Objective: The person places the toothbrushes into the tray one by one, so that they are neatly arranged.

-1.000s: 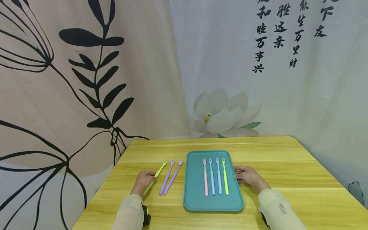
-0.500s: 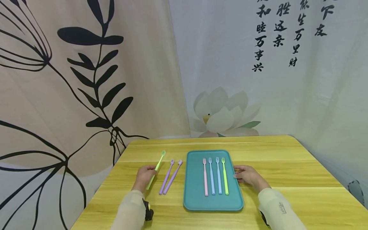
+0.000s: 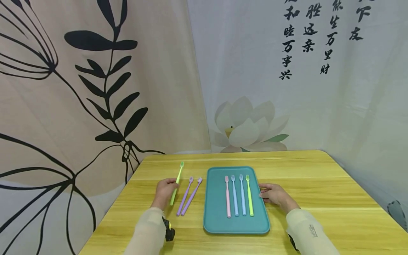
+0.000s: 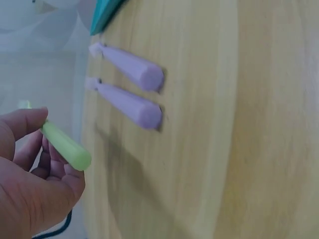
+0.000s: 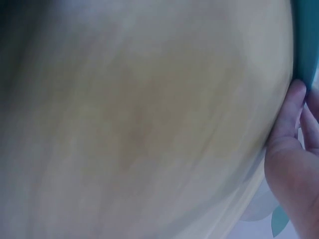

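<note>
In the head view my left hand (image 3: 165, 193) pinches a green toothbrush (image 3: 174, 196) between thumb and fingers, its bristle end pointing away. The left wrist view shows the green handle (image 4: 67, 148) raised off the table, its shadow below. Two purple toothbrushes (image 3: 185, 198) lie side by side just right of this hand. My right hand (image 3: 276, 195) holds the right rim of a teal tray (image 3: 216, 212) with thumb and fingertips. On the tray, a pink toothbrush (image 3: 227, 198), two blue toothbrushes (image 3: 243, 198) and another green toothbrush (image 3: 250, 198) lie in a row.
The wooden table (image 3: 318, 184) spreads around the tray, its far edge close to a printed curtain (image 3: 172, 88). A black wrist device (image 3: 169, 230) is strapped under the left sleeve. The tray's left part is bare teal surface.
My left hand has lifted the green toothbrush and carried it forward and slightly right, turning it more upright. The right hand and tray stay in place.
</note>
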`<state>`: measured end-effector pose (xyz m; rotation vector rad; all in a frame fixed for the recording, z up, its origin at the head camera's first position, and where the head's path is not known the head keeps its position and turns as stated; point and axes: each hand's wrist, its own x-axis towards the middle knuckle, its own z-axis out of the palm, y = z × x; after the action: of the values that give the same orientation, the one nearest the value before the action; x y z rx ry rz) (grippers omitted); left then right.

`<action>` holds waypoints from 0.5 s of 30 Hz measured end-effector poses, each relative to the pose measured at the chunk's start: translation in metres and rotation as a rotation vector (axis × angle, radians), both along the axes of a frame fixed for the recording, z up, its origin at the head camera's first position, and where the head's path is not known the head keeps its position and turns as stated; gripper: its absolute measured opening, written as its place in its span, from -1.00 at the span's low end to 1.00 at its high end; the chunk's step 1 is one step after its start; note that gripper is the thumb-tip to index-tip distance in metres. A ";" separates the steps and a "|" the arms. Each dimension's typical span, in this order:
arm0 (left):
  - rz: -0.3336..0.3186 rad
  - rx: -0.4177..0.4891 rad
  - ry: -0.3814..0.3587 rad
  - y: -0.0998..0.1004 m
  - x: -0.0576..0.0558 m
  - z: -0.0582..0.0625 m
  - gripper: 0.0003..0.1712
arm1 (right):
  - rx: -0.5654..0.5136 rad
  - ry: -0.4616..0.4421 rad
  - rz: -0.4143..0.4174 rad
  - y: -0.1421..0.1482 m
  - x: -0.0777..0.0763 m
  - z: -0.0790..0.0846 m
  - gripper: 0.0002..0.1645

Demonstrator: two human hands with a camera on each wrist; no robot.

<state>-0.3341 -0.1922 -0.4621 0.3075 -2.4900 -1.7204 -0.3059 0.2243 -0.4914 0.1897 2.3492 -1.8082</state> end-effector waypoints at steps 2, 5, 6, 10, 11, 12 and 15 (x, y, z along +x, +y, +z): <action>0.011 0.008 0.017 0.004 -0.002 0.002 -0.60 | 0.004 -0.001 0.000 0.000 0.000 0.000 -0.36; 0.019 0.018 0.031 0.010 -0.003 0.005 -0.61 | 0.008 -0.005 -0.004 0.000 -0.001 0.000 -0.36; 0.018 0.019 0.036 0.012 -0.004 0.006 -0.61 | 0.010 -0.006 -0.002 0.000 -0.001 0.000 -0.36; 0.002 0.059 0.043 0.020 -0.005 0.010 -0.60 | 0.006 -0.007 0.000 0.001 -0.001 0.000 -0.36; -0.003 0.065 0.045 0.023 -0.005 0.011 -0.60 | 0.005 -0.007 0.000 0.001 -0.001 -0.001 -0.36; -0.009 0.074 0.048 0.025 -0.006 0.011 -0.60 | 0.007 -0.007 0.003 0.000 -0.001 0.000 -0.36; -0.016 0.096 0.048 0.033 -0.006 0.013 -0.59 | 0.010 -0.007 0.000 0.000 -0.001 0.000 -0.37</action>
<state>-0.3403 -0.1591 -0.4487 0.2515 -2.3883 -1.8350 -0.3067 0.2246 -0.4918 0.1966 2.3545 -1.7929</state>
